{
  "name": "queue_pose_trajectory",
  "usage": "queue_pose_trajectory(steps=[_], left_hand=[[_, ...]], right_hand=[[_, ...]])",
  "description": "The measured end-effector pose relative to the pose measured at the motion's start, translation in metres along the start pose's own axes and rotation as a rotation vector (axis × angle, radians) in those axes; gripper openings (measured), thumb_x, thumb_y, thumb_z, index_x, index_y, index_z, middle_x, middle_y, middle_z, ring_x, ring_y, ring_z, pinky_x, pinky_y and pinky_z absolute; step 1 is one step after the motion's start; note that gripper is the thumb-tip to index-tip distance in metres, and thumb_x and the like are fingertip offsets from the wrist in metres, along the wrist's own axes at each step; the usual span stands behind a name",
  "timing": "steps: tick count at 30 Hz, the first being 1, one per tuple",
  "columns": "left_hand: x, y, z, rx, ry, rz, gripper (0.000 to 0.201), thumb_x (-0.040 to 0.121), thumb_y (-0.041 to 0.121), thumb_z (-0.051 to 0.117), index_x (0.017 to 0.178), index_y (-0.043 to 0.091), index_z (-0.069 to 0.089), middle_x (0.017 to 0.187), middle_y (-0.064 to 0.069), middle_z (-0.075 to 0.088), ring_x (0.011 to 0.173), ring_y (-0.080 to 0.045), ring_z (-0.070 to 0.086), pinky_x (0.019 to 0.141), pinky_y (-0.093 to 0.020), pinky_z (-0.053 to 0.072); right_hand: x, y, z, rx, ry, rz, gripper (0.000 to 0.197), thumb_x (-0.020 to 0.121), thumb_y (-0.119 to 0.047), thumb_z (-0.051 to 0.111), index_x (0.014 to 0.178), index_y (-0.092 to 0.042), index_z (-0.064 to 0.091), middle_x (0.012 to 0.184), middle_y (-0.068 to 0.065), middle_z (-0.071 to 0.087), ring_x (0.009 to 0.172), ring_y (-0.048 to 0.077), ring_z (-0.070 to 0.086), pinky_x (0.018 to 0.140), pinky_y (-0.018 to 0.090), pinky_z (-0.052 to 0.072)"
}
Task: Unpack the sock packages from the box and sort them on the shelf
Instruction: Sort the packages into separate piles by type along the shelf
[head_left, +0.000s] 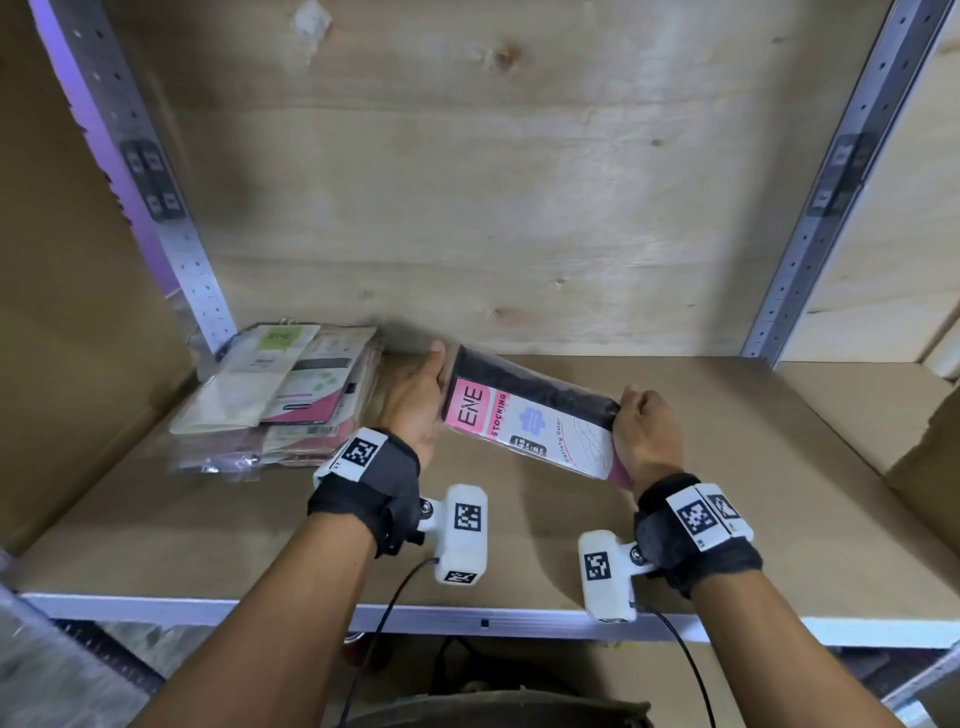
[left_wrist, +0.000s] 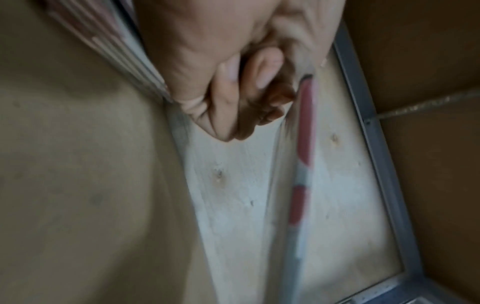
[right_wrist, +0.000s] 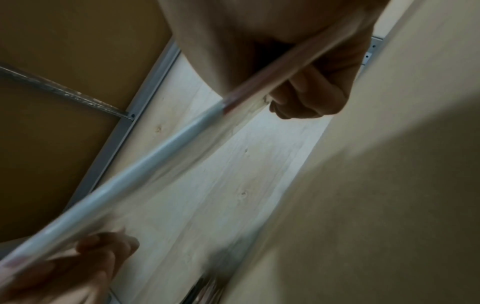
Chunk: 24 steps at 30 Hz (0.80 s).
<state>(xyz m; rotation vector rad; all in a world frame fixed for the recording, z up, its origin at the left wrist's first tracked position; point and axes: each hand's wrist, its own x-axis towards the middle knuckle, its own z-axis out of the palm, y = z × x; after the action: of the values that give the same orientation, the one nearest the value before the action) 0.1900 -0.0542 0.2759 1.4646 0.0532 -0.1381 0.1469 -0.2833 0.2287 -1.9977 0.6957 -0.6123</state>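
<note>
A brown board shelf (head_left: 675, 467) with a plywood back panel (head_left: 493, 182) and perforated metal uprights (head_left: 810, 234) holds a stack of sock packages (head_left: 280, 395) at its left rear corner. Above the shelf, the left hand (head_left: 415, 402) and right hand (head_left: 647, 434) grip opposite ends of a pink-and-white "ENE Stocking" package (head_left: 524, 418) of dark socks, fingers curled round its edges, held tilted just right of the stack.

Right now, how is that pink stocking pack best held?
By its two short ends, one hand from each side, as here: the left hand grips the pink end of the pack, the right hand the other. It is flat, long and floppy, so end grips keep it taut.
</note>
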Motion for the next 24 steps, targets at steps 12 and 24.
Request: queue_pose_trajectory(steps=[12, 24], left_hand=[[-0.008, 0.009, -0.017, 0.260, 0.107, 0.200, 0.043, 0.101, 0.047, 0.044, 0.076, 0.015, 0.056, 0.082, -0.018, 0.073, 0.075, -0.029, 0.071, 0.073, -0.039, 0.054], [-0.015, 0.014, -0.011, -0.242, -0.152, 0.078, 0.048, 0.103, 0.043, 0.047, 0.063, 0.019, 0.059, 0.062, -0.007, 0.060, 0.050, -0.018, 0.057, 0.054, -0.019, 0.049]], right_hand=[[-0.009, -0.005, 0.003, 0.056, 0.007, -0.063, 0.041, 0.105, -0.036, 0.035, 0.088, -0.004, 0.055, 0.087, 0.014, 0.061, 0.084, 0.030, 0.057, 0.073, 0.033, 0.039], [-0.014, -0.014, -0.004, 0.131, -0.058, -0.017, 0.045, 0.103, -0.042, 0.035, 0.090, -0.005, 0.056, 0.092, 0.020, 0.066, 0.089, 0.035, 0.065, 0.081, 0.048, 0.054]])
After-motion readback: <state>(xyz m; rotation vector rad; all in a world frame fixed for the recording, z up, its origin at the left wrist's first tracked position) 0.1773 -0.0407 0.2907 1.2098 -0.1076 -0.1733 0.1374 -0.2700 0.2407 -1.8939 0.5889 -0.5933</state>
